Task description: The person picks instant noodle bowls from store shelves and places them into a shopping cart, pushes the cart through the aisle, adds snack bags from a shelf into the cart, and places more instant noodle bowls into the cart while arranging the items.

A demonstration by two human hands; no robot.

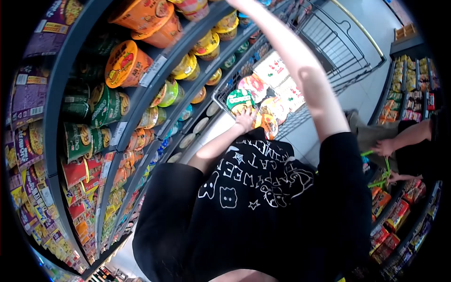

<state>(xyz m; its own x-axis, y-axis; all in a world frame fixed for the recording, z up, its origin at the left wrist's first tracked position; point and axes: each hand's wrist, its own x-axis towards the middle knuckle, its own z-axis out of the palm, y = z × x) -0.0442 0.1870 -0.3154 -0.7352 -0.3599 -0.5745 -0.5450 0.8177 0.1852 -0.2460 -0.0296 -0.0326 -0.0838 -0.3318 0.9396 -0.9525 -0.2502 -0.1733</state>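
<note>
My left hand (pixel 245 118) lies with its fingers spread on the cup noodles inside the wire cart, between a green-lidded cup (pixel 240 99) and an orange-yellow cup (pixel 268 126). A pink-and-white cup (pixel 253 86) and white boxes with red prints (pixel 273 70) are beside them in the cart. My right arm stretches up over the cart toward the shelf, and its hand is cut off by the top edge. Nearest to that arm on the shelf are yellow cups (pixel 227 24).
Shelves of cup noodles (pixel 123 64) and packets (pixel 35 96) rise at the left. The wire cart (pixel 336 35) stands ahead. At the right, another person's hands (pixel 386 147) hold a bright green strap. More packet shelves (pixel 397 214) line that side.
</note>
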